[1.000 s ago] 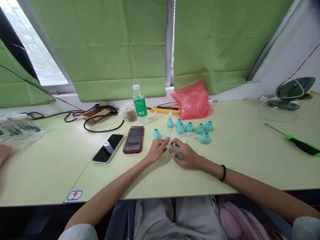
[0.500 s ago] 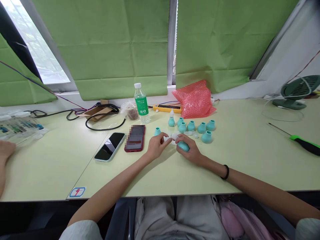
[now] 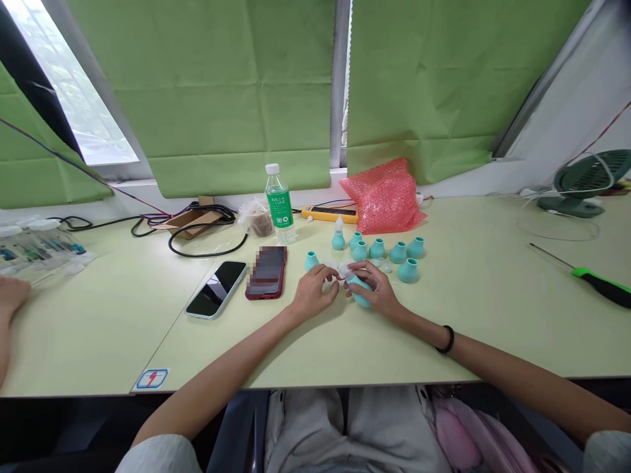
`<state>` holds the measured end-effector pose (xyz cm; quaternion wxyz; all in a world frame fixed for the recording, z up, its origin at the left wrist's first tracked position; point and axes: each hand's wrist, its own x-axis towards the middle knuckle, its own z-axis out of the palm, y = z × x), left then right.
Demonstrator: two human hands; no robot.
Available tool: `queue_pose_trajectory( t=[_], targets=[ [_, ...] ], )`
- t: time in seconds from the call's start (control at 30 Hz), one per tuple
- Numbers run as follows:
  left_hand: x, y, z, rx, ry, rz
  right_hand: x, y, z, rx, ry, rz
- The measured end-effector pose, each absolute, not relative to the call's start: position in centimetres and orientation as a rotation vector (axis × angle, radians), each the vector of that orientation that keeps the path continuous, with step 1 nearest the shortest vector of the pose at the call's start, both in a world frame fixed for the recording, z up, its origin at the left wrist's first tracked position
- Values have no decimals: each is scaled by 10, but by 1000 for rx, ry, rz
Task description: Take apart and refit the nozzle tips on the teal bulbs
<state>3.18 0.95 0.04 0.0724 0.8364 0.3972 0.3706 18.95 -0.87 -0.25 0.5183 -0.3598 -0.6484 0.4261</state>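
My right hand is closed around a teal rubber bulb lying on the pale green table. My left hand pinches a small clear plastic tip at the bulb's mouth. Both hands rest on the table, fingertips nearly touching. Just beyond them stand several more teal bulbs, one with a clear tip fitted, and a few loose clear tips.
Two phones, one black-screened and one red, lie left of my hands. A water bottle, pink bubble wrap, cables, a green screwdriver and a fan sit around. Another person's hand is at the far left.
My hands drew slightly toward me and the bulb tilted in my right hand, with my left fingers bringing the clear tip up to its mouth.
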Motion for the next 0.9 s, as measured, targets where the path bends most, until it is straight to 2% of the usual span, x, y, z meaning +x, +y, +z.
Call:
queue_pose_trajectory(
  t=[0.17,0.4,0.9],
  targets=[
    [35,4,6,2152,986,1207,188,-10,-2,-769,-1455,1066],
    [34,11,9,1683,851,1132,189,-5,-1,-784,-1412,1176],
    [35,8,10,1514,728,1093,190,-2,-3,-826,-1397,1013]
  ],
)
